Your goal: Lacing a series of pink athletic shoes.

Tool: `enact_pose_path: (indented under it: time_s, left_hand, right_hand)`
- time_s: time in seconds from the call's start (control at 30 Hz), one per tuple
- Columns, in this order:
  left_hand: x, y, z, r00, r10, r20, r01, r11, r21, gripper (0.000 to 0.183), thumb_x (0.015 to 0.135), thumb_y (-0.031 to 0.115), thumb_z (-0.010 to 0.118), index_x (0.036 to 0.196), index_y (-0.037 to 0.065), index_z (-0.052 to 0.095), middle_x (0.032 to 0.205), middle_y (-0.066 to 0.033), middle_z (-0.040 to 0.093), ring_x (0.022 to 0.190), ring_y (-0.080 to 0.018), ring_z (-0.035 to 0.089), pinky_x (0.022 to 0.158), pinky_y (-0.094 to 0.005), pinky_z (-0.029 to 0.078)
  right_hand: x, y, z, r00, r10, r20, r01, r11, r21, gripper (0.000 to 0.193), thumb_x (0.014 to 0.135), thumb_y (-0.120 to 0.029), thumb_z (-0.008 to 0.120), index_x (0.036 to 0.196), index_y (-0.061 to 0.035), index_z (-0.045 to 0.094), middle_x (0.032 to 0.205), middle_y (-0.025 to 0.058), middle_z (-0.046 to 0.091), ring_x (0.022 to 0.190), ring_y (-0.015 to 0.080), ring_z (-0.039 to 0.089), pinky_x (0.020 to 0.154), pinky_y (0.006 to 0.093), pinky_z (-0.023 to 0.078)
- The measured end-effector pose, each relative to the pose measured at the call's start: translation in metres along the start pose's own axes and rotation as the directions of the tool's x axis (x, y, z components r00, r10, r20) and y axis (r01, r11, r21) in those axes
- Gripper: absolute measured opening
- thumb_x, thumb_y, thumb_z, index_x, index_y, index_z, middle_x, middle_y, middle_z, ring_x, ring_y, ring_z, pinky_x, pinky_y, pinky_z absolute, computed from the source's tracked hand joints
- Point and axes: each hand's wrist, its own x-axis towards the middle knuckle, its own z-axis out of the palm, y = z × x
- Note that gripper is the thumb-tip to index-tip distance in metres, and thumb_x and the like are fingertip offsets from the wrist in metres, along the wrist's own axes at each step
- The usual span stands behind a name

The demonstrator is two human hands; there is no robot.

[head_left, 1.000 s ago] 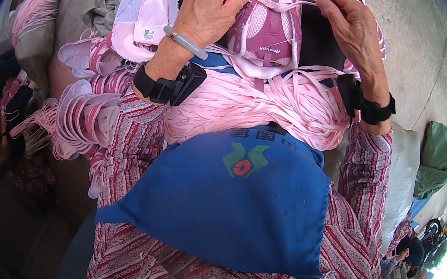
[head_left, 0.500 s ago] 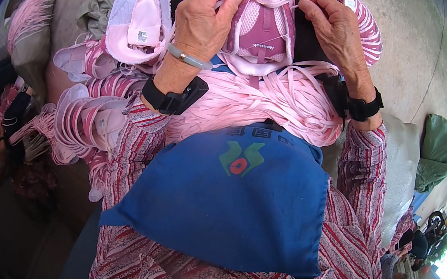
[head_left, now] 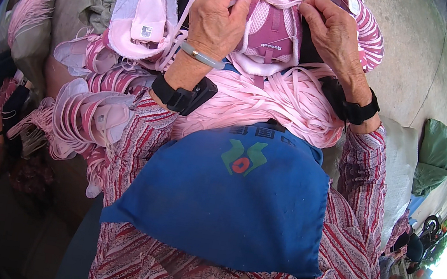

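A pale pink shoelace (head_left: 277,1) runs between my two hands across the top of a pink and white shoe upper (head_left: 273,39). My left hand (head_left: 216,20) pinches the lace at its left side, fingers closed. On the other side, my right hand (head_left: 331,32) pinches it between thumb and fingers. The upper lies in front of me with its tongue end toward me; its far end is cut off by the frame edge. Just below it, a thick heap of pink laces (head_left: 274,98) covers my lap above a blue apron (head_left: 226,207).
Left of my hands sits a pale shoe upper (head_left: 150,17), with stacked pink uppers (head_left: 91,116) below it. More striped uppers (head_left: 368,34) are at the upper right. A bundle of laces (head_left: 32,7) hangs far left, and a green sack (head_left: 437,151) stands on the right.
My left hand has moved slightly right and down, closer to my right hand. The shoe upper has shifted a little right in view. Both hands keep their pinch on the shoelace.
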Motion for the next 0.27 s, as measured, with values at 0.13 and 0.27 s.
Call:
enact_pose_path:
  time_s: [0.13,0.27]
  left_hand:
    - [-0.013,0.007,0.004,0.997,0.073,0.021,-0.075,0.986,0.146,0.021,0.088,0.014,0.059,0.106,0.002,0.058,0.102,-0.0158,0.060,0.089,-0.0284,0.061,0.078,-0.0338,0.048]
    - [-0.030,0.012,0.021,0.996,0.070,-0.053,-0.070,0.998,-0.001,0.045,0.090,0.021,0.058,0.130,0.010,0.044,0.124,-0.0177,0.049,0.113,-0.0344,0.048,0.101,-0.0435,0.033]
  right_hand:
    - [0.004,-0.001,0.005,0.954,-0.294,-0.058,0.269,0.925,-0.270,0.020,0.091,-0.021,0.060,0.096,-0.0030,0.064,0.084,0.0081,0.066,0.073,0.0169,0.063,0.066,0.0274,0.050]
    - [0.001,-0.003,-0.001,0.997,-0.007,-0.075,0.005,1.000,-0.031,0.028,0.090,-0.027,0.063,0.109,-0.0071,0.062,0.089,0.0103,0.067,0.074,0.0193,0.063,0.069,0.0283,0.051]
